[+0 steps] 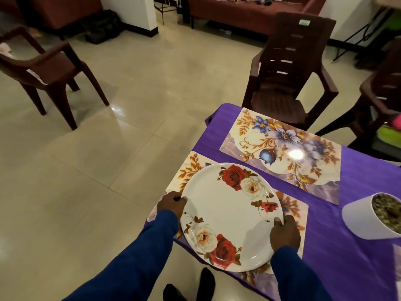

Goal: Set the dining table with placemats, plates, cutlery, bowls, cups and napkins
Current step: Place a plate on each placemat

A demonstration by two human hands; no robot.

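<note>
floor (112, 131): pale glossy tiles filled most of my view, lamp glare bouncing off them.
table (351, 242): purple cloth over it, sitting at the lower right of my feed, one corner pointing toward the chairs.
chairs: i saw a dark brown plastic chair (290, 68) pulled up at the table's far end, and an armchair of the same kind (43, 68) well apart at far left.
far placemat (286, 153): floral, blue and gold, lay flat on the cloth with nothing on it, a bright reflection near its middle.
near placemat (293, 207): same pattern, at the table's near edge, mostly covered by the plate.
plate (227, 213): white with red and cream roses, over the near placemat; i couldn't tell whether it was resting flat or held just above.
white pot (360, 218): tilted in my view at right, speckled filling inside, apart from both mats.
left hand (171, 205): blue sleeve, fingers curled onto the plate's left rim, gripping it.
right hand (284, 233): blue sleeve, thumb on top of the right rim, gripping the plate too.
</note>
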